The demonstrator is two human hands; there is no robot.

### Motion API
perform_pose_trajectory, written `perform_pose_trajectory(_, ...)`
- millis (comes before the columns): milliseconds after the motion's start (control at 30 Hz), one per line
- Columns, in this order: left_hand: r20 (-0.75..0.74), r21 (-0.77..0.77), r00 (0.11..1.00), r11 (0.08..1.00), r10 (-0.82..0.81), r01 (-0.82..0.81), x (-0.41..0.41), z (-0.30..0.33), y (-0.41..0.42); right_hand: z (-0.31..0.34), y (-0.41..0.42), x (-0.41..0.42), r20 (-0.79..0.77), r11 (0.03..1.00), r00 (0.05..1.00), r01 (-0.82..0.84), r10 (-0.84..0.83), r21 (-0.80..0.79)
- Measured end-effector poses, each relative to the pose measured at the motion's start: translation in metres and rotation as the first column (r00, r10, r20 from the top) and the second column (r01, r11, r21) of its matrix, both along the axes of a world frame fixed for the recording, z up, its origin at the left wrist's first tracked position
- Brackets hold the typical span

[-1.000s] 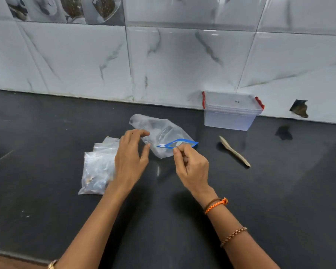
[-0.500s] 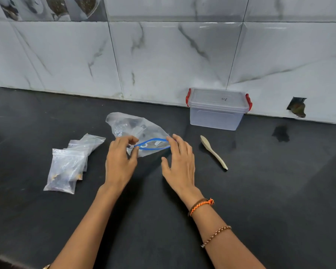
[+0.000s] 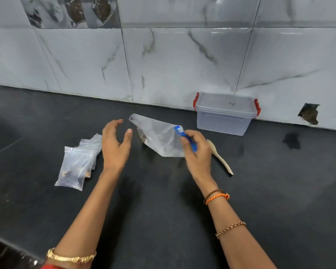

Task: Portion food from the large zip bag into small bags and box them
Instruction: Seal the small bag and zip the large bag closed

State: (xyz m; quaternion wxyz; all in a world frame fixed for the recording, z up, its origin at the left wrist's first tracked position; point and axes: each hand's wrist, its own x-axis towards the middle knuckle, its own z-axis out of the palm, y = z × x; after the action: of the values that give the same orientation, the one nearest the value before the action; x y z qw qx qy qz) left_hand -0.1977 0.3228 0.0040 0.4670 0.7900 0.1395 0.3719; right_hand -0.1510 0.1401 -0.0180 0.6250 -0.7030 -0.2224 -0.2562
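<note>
The large clear zip bag (image 3: 157, 134) with a blue zip strip lies on the black counter, nearly empty. My right hand (image 3: 197, 152) pinches its blue zip end and lifts that side. My left hand (image 3: 115, 146) hovers just left of the bag with fingers loosely curved, holding nothing. Several small filled bags (image 3: 76, 166) lie in an overlapping pile to the left. A clear plastic box (image 3: 224, 117) with red latches and its lid on stands against the wall at the back right.
A pale wooden spoon (image 3: 220, 157) lies on the counter just right of my right hand. The marble-tiled wall (image 3: 163, 65) runs behind everything. A dark smudge (image 3: 291, 140) marks the counter at the right.
My right hand has gone from lying flat by the bag to pinching its blue zip end and raising it. My left hand has let go of the bag and opened.
</note>
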Motion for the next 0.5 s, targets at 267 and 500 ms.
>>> perform_pose_trajectory(267,-0.006,-0.409,0.949,0.867,-0.315,0.285,0.035,0.015,0.002,0.040,-0.014,0.001,-0.174,0.986,0.979,-0.080,0.106,0.148)
perform_pose_trajectory(500,0.140,-0.372,0.919,0.840,-0.369,0.394,0.043,0.020,-0.018,0.038,-0.031,0.000,-0.181,0.952,0.979,-0.033,0.092,0.303)
